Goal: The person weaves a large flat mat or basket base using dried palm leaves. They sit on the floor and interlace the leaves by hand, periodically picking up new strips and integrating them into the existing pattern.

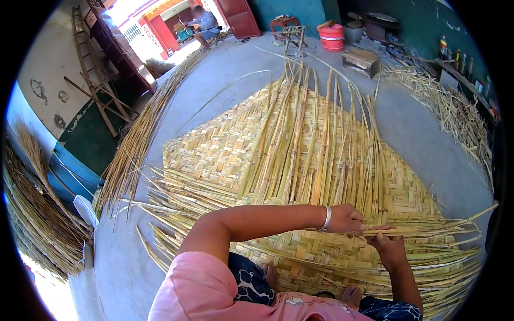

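Observation:
My left hand (347,219), with a silver bracelet (327,218) at the wrist, is closed around flattened reed strips (428,230). Close beside it, my right hand (388,247) grips the same strips with thumb and fingers. The strips run out to the right past the mat's edge. Below both hands spreads a large woven reed mat (209,152) in a yellow-green herringbone pattern. Long loose strips (292,139) lie lengthwise over its middle, and more strips (300,262) cross it near my bare feet.
Long reeds (142,131) lie along the left, near a standing bundle (45,214). A ladder (83,48) leans on the wall. A red bucket (331,38), a wooden stool (292,36), a box (361,61) and reed scraps (450,101) are farther off. A person (205,24) sits by the doorway.

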A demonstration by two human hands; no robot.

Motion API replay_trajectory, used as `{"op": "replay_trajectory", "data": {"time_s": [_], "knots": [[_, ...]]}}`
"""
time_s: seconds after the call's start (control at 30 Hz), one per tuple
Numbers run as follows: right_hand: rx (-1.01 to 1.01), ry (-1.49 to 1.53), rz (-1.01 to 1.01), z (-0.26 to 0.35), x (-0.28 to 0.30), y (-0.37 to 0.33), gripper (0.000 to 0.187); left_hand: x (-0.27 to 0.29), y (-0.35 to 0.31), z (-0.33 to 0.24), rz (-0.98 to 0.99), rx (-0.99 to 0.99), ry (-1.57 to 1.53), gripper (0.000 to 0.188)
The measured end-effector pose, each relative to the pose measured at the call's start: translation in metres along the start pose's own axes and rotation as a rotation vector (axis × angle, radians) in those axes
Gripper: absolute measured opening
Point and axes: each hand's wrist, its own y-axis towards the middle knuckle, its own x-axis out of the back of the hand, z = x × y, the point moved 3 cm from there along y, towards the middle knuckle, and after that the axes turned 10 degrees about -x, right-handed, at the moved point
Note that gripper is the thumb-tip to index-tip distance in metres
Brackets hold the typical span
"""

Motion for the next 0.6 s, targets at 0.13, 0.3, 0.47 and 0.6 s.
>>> {"op": "replay_trajectory", "data": {"time_s": [0.13, 0.3, 0.47, 0.6], "knots": [[-0.017, 0.065, 0.012, -0.001, 0.000, 0.000, 0.021, 0.004, -0.008, -0.019, -0.013, -0.098, 0.227, 0.023], [-0.014, -0.024, 0.024, -0.009, -0.001, -0.002, 0.022, 0.003, -0.004, -0.009, 0.132, -0.036, 0.313, 0.023], [0.009, -0.069, 0.027, -0.005, -0.009, -0.009, 0.021, 0.003, -0.016, -0.024, 0.177, 0.139, 0.170, 0.027], [0.004, -0.200, -0.020, -0.010, -0.008, -0.001, 0.015, 0.006, -0.012, -0.014, 0.200, 0.154, 0.190, 0.027]]}}
